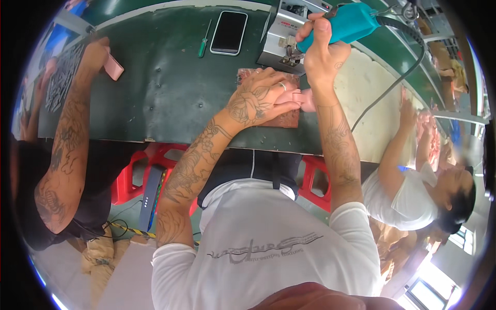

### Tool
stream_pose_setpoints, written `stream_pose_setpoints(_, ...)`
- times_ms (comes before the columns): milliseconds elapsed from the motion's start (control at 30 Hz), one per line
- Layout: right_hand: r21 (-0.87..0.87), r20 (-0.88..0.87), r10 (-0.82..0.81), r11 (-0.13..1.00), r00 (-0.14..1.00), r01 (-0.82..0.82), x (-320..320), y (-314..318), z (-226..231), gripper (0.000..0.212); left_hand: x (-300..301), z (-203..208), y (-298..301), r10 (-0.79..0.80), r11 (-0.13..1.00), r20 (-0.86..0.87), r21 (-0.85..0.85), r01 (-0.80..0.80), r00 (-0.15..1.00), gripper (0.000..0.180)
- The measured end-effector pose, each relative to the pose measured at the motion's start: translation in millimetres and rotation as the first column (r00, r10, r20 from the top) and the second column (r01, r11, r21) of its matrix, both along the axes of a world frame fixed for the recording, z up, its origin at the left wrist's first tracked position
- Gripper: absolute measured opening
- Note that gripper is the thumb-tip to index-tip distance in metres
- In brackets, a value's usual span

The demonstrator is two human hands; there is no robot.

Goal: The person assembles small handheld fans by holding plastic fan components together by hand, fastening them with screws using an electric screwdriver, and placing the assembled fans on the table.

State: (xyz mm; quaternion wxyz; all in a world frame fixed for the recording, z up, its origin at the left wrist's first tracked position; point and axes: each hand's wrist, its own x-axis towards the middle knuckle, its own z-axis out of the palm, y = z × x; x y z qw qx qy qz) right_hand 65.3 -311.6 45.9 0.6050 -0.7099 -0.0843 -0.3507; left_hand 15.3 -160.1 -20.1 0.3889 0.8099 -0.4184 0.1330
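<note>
Pink, a small piece (295,96) sat clamped in the left hand (260,97) against a reddish board (283,122). The right hand (326,58) gripped a teal power tool (347,25), its tip seemingly near a grey machine (272,50).

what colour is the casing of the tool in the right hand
The casing is teal, in the head view.

I record my left hand (261,97) and my right hand (326,58), two in all; one power tool (342,26), one phone (229,33), one screwdriver (202,48), one grey machine (281,26), one board (283,122), one ring (282,86). Red stools (122,187): at least two. Pink pieces (308,101) at my left hand: number unclear.
</note>
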Motion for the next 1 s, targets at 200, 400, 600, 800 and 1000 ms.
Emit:
stream_pose_setpoints(200, 0.058, -0.076, 0.055, 0.997, 0.996, -0.051, -7, 5, 4, 0.038, 3, -5, -4, 0.049, 0.998, -0.114, 0.032, -0.046, 0.992, 0.048)
stream_pose_setpoints(400, 0.077, -0.206, 0.029, 0.997, 0.978, -0.014, -49, -18, 7, 0.049, 5, -1, -5, 0.035, 0.998, -0.112, 0.050, -0.030, 0.993, 0.046)
stream_pose_setpoints(600, 0.145, -0.188, 0.073, 0.988, 0.979, -0.046, -60, -22, 2, 0.043, 2, 3, -3, 0.038, 0.999, -0.119, 0.041, -0.033, 0.992, 0.044)
stream_pose_setpoints(800, 0.107, -0.274, 0.088, 0.992, 0.958, -0.061, -62, -21, -3, 0.046, 2, -7, -6, 0.082, 0.995, -0.039, 0.061, -0.079, 0.996, 0.042)
stream_pose_setpoints(1000, 0.004, -0.198, 0.113, 0.993, 0.974, -0.114, -56, -25, -13, 0.043, 4, 2, -6, 0.061, 0.996, -0.038, 0.062, -0.058, 0.997, 0.043)
